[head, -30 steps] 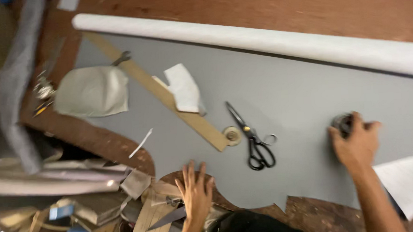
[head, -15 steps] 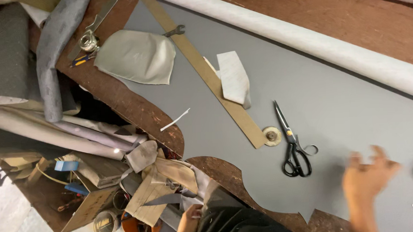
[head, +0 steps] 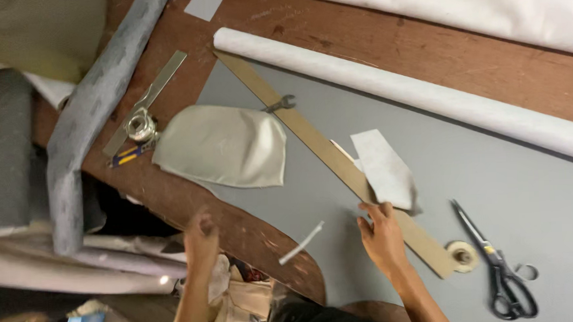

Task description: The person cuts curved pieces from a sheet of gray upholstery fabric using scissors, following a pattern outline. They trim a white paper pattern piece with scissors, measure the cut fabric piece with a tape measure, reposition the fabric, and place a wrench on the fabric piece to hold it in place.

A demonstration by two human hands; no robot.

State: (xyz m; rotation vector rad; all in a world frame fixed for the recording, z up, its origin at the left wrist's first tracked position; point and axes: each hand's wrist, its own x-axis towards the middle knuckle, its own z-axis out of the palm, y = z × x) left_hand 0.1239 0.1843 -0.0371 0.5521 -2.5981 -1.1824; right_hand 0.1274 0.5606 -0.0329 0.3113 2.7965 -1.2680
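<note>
My right hand (head: 382,236) lies flat on a long brown strip (head: 312,143) that runs diagonally across the grey sheet (head: 496,169). Its fingertips touch the lower edge of a small pale grey fabric piece (head: 383,169), and I see nothing gripped in it. My left hand (head: 202,240) is blurred and hovers over the curved brown table edge (head: 251,228), fingers curled, with nothing visible in it. A small white strip (head: 302,243) lies between the two hands.
Black-handled scissors (head: 498,267) and a small tape roll (head: 462,255) lie right of my right hand. A beige fabric pouch (head: 223,145), a small wrench (head: 279,104), a metal ruler (head: 149,96) and white fabric rolls (head: 427,95) lie farther up. Clutter fills the lower left.
The view has swung left and down along the table. My right hand has moved left from near the scissors onto the brown strip. My left hand has come up over the table edge.
</note>
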